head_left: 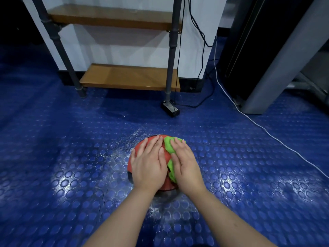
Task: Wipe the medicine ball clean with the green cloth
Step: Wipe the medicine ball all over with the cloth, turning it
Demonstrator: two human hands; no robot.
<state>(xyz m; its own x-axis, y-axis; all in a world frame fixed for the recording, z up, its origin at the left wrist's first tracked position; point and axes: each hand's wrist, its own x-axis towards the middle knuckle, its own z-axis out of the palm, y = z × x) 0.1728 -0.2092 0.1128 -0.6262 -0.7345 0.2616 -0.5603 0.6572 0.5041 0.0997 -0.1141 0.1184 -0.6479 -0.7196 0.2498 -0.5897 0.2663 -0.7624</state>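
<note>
A red medicine ball (pixel 166 156) with black patches sits on the blue studded floor, mostly covered by both hands. My left hand (pixel 148 164) lies flat on the ball's top left, fingers straight. My right hand (pixel 185 163) presses a crumpled green cloth (pixel 169 146) against the ball's right side, fingers extended over it. Green cloth shows beyond the fingertips and between the two hands.
A pipe-framed rack with wooden shelves (pixel 128 77) stands ahead against a white wall. A black power strip (pixel 170 108) lies at its right leg, with black cables and a white cable (pixel 267 130) trailing right. A grey machine (pixel 270 68) stands at right. The floor around the ball looks wet.
</note>
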